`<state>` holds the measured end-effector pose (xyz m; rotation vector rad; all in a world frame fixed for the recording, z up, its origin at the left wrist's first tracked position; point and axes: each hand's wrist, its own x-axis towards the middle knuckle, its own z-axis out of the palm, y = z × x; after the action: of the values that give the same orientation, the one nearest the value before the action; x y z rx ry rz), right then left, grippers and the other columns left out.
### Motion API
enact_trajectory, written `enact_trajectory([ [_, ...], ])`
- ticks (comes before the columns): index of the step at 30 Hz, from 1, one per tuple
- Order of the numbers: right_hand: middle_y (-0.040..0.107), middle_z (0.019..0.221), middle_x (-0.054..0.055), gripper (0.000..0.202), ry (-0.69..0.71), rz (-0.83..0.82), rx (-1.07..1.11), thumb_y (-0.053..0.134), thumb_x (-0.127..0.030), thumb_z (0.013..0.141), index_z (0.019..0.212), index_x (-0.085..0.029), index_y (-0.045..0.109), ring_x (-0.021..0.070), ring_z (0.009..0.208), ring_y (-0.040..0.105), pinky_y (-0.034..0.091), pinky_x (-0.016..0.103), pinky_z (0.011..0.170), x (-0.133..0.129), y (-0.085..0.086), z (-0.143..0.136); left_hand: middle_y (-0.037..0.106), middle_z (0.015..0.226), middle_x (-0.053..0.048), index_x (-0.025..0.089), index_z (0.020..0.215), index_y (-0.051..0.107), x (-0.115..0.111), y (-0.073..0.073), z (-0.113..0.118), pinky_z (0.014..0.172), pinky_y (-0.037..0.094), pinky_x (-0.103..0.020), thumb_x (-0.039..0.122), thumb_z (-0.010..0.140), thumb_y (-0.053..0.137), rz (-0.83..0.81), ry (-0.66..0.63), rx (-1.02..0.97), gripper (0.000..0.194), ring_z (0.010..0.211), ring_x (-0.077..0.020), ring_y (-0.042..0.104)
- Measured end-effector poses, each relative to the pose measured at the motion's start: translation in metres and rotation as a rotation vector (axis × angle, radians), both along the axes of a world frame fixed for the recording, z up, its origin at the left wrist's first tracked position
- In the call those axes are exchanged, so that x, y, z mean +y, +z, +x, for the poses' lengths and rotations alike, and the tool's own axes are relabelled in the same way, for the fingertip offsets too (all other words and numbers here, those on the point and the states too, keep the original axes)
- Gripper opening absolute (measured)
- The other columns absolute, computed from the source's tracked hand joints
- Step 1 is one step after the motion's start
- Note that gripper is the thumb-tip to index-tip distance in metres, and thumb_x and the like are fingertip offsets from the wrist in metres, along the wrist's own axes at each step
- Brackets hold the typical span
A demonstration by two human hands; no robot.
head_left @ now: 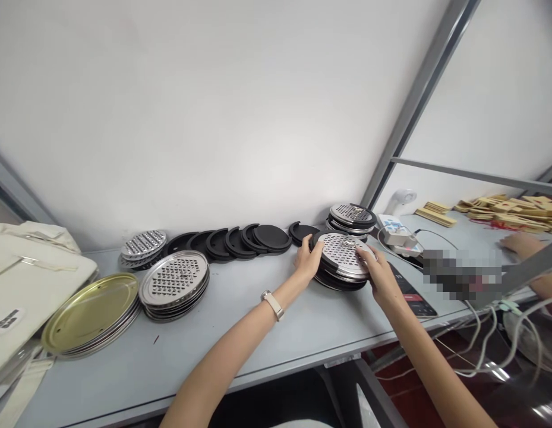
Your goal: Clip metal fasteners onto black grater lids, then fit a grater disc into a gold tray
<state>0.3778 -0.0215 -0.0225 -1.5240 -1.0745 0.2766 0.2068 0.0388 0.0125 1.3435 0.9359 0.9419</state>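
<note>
A round perforated metal grater disc with a black rim lies on top of a stack at the right of the table. My left hand grips its black rim from the left, fingers behind and thumb on the edge. My right hand is at the disc's right side, fingertips on its metal top and edge. Just behind stands another stack of grater discs. To the left, a row of overlapping black round covers runs along the wall.
At the left are a grater stack, gold-coloured round plates, smaller graters and a white bag. Cables and a white device sit at the right. Past the metal frame are wooden pieces and another person's hand.
</note>
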Motion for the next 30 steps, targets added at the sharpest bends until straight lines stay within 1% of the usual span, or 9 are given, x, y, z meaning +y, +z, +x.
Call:
enact_trajectory([
  [3, 0.069, 0.105, 0.006, 0.051, -0.014, 0.002, 0.097, 0.052, -0.053, 0.079, 0.121, -0.024, 0.058, 0.0268, 0.095, 0.066, 0.055, 0.035, 0.075, 0.004, 0.003, -0.002, 0.059, 0.125, -0.006, 0.023, 0.126, 0.050, 0.001, -0.003, 0.001, 0.098, 0.040, -0.033, 0.041, 0.084, 0.048, -0.013, -0.020, -0.067, 0.046, 0.116, -0.0243, 0.052],
  [5, 0.070, 0.104, 0.006, 0.048, 0.008, -0.011, 0.147, 0.054, -0.052, 0.078, 0.117, -0.023, 0.061, 0.0262, 0.094, 0.066, 0.055, 0.034, 0.074, 0.006, 0.008, -0.007, 0.060, 0.124, -0.007, 0.022, 0.123, 0.053, 0.002, -0.006, 0.001, 0.097, 0.041, -0.033, 0.040, 0.084, 0.049, -0.005, 0.007, -0.094, 0.043, 0.115, -0.0242, 0.053],
  [8, 0.069, 0.107, 0.006, 0.047, 0.025, -0.044, 0.270, 0.060, -0.049, 0.075, 0.113, -0.021, 0.062, 0.0254, 0.096, 0.065, 0.054, 0.035, 0.078, 0.010, 0.015, -0.014, 0.061, 0.123, -0.008, 0.020, 0.118, 0.056, 0.003, -0.010, 0.000, 0.097, 0.041, -0.033, 0.037, 0.082, 0.053, -0.012, 0.038, -0.143, 0.041, 0.114, -0.0242, 0.054],
  [12, 0.069, 0.108, 0.006, 0.049, 0.036, -0.055, 0.391, 0.063, -0.047, 0.074, 0.114, -0.019, 0.061, 0.0253, 0.098, 0.065, 0.054, 0.034, 0.080, 0.011, 0.020, -0.017, 0.059, 0.126, -0.008, 0.020, 0.122, 0.054, 0.002, -0.010, 0.000, 0.099, 0.041, -0.032, 0.036, 0.081, 0.055, -0.043, 0.040, -0.209, 0.044, 0.116, -0.0235, 0.054],
  [16, 0.068, 0.105, 0.006, 0.057, 0.034, -0.082, 0.357, 0.057, -0.048, 0.078, 0.128, -0.022, 0.051, 0.0244, 0.094, 0.066, 0.055, 0.033, 0.072, 0.010, 0.024, -0.011, 0.058, 0.128, -0.008, 0.021, 0.126, 0.052, 0.000, -0.002, 0.006, 0.100, 0.039, -0.034, 0.037, 0.081, 0.056, -0.056, 0.040, -0.149, 0.048, 0.119, -0.0262, 0.051],
  [18, 0.068, 0.104, 0.006, 0.059, 0.043, -0.075, 0.370, 0.057, -0.046, 0.078, 0.132, -0.022, 0.048, 0.0235, 0.093, 0.066, 0.055, 0.032, 0.072, 0.010, 0.026, -0.006, 0.057, 0.130, -0.008, 0.021, 0.129, 0.050, 0.000, 0.005, 0.010, 0.102, 0.037, -0.033, 0.037, 0.081, 0.056, -0.051, 0.044, -0.120, 0.051, 0.121, -0.0266, 0.049],
  [22, 0.068, 0.107, 0.005, 0.052, 0.062, -0.006, 0.438, 0.062, -0.041, 0.075, 0.124, -0.023, 0.056, 0.0223, 0.095, 0.064, 0.053, 0.031, 0.076, 0.011, 0.033, 0.004, 0.059, 0.126, -0.006, 0.023, 0.128, 0.050, 0.002, 0.015, 0.020, 0.099, 0.039, -0.032, 0.035, 0.081, 0.055, -0.015, 0.038, -0.098, 0.049, 0.118, -0.0245, 0.052],
  [25, 0.067, 0.105, 0.004, 0.050, 0.025, 0.007, 0.468, 0.062, -0.039, 0.073, 0.120, -0.023, 0.059, 0.0213, 0.091, 0.064, 0.052, 0.030, 0.073, 0.013, 0.031, 0.009, 0.060, 0.123, -0.005, 0.024, 0.126, 0.051, 0.005, 0.014, 0.026, 0.098, 0.039, -0.032, 0.037, 0.081, 0.055, -0.012, 0.024, -0.089, 0.048, 0.116, -0.0237, 0.053],
  [30, 0.067, 0.100, 0.003, 0.052, 0.011, -0.034, 0.371, 0.061, -0.044, 0.075, 0.123, -0.025, 0.059, 0.0195, 0.084, 0.064, 0.051, 0.026, 0.065, 0.015, 0.016, 0.013, 0.059, 0.126, -0.008, 0.021, 0.127, 0.049, 0.011, -0.001, 0.024, 0.097, 0.040, -0.030, 0.040, 0.080, 0.054, -0.099, -0.006, -0.051, 0.051, 0.118, -0.0236, 0.052],
])
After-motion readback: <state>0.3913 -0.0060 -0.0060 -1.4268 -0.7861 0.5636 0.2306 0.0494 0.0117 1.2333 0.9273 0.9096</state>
